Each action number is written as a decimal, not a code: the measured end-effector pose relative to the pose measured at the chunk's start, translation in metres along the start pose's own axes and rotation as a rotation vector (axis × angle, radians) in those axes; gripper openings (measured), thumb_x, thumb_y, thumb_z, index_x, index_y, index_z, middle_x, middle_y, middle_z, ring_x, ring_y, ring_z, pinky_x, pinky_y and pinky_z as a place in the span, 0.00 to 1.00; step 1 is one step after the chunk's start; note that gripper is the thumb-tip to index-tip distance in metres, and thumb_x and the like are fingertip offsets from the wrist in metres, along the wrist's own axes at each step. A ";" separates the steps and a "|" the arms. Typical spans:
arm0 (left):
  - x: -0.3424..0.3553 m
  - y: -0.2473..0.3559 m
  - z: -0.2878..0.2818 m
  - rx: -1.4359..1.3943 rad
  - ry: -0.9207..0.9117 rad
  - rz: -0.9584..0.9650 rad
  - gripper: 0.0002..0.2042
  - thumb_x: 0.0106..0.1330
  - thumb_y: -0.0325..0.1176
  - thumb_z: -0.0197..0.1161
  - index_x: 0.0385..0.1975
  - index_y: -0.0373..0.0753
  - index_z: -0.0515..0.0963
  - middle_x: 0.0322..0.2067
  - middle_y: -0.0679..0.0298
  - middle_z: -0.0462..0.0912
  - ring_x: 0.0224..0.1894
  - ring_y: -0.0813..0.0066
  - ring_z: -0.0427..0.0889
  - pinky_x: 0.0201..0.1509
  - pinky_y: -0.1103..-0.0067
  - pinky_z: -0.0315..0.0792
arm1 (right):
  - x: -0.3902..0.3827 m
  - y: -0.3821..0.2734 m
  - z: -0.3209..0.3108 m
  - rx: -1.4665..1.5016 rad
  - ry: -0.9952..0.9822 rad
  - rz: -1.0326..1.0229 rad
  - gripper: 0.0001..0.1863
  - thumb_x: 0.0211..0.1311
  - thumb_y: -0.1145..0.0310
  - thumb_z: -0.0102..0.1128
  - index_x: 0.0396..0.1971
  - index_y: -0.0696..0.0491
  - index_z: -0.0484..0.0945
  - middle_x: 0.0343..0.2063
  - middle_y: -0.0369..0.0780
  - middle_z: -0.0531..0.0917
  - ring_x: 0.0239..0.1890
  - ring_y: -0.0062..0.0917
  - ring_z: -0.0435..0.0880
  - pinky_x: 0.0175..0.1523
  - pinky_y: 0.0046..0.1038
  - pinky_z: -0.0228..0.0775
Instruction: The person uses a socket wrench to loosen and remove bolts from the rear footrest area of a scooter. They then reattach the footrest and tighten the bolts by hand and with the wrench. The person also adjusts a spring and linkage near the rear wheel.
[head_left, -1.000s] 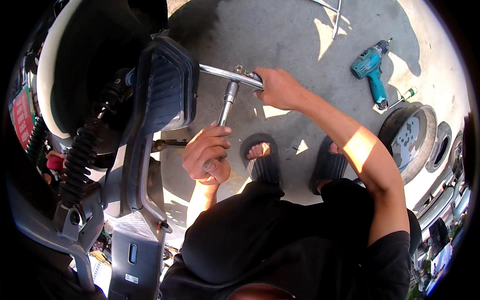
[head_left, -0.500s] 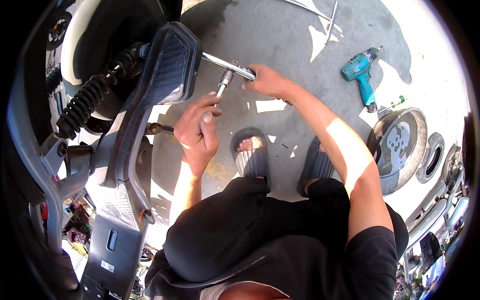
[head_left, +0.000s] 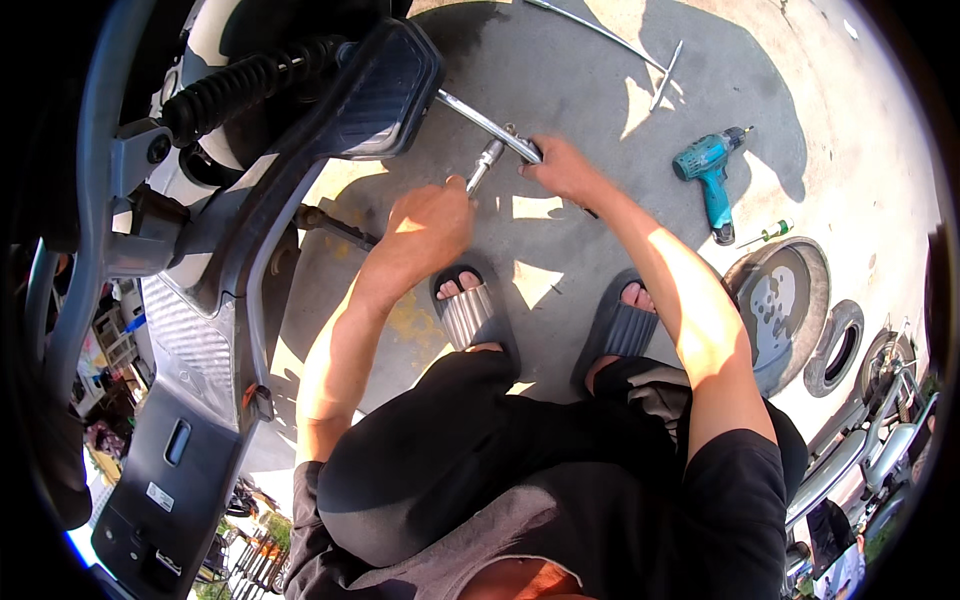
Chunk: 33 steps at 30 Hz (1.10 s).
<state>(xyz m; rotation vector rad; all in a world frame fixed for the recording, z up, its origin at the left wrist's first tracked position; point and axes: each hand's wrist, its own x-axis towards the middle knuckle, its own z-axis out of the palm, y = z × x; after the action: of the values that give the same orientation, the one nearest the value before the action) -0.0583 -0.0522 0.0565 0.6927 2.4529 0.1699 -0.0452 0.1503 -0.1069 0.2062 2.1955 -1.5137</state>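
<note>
My left hand [head_left: 425, 225] is wrapped round the shaft of a chrome socket wrench [head_left: 487, 162], whose socket end points up and right. My right hand [head_left: 562, 168] grips the near end of a long silver metal bar [head_left: 480, 118]. The socket end meets or lies very close to this bar just short of my right fingers; I cannot tell whether they are joined. The bar's far end reaches the dark footboard [head_left: 385, 100] of a scooter [head_left: 215, 330] on my left.
A black coil shock absorber [head_left: 245, 90] shows on the scooter. On the concrete floor lie a T-shaped metal wrench [head_left: 630, 48], a teal cordless drill [head_left: 710, 175] and a green-handled screwdriver [head_left: 775, 229]. A round basin [head_left: 818, 300] and a tyre [head_left: 836, 350] are at right.
My left hand has closed from loosely bent fingers into a fist round the wrench and moved up and right. The view has shifted, with the scooter turned slightly.
</note>
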 end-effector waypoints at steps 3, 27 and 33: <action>0.010 0.008 0.035 -0.227 -0.013 -0.040 0.13 0.67 0.38 0.56 0.36 0.32 0.72 0.27 0.42 0.79 0.36 0.40 0.79 0.40 0.55 0.70 | -0.043 0.015 -0.016 -0.173 0.151 0.091 0.17 0.51 0.65 0.64 0.39 0.57 0.76 0.31 0.52 0.82 0.40 0.48 0.82 0.43 0.43 0.71; 0.085 -0.050 0.089 -0.589 0.343 0.126 0.13 0.67 0.40 0.60 0.34 0.34 0.71 0.27 0.45 0.78 0.35 0.43 0.79 0.36 0.60 0.70 | -0.027 -0.056 0.001 -0.505 0.517 0.070 0.19 0.47 0.72 0.64 0.39 0.54 0.69 0.30 0.48 0.81 0.36 0.49 0.82 0.37 0.47 0.71; 0.095 -0.055 0.082 -0.663 0.203 0.024 0.19 0.63 0.48 0.65 0.35 0.34 0.74 0.28 0.48 0.80 0.34 0.48 0.81 0.36 0.64 0.71 | -0.016 -0.066 -0.001 -0.432 0.409 0.030 0.21 0.50 0.65 0.69 0.41 0.55 0.70 0.34 0.49 0.82 0.37 0.50 0.81 0.39 0.44 0.73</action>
<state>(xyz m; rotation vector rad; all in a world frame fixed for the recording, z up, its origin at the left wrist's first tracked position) -0.1021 -0.0534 -0.0734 0.4173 2.3501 1.0478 -0.0558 0.1284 -0.0435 0.4335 2.7628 -1.0077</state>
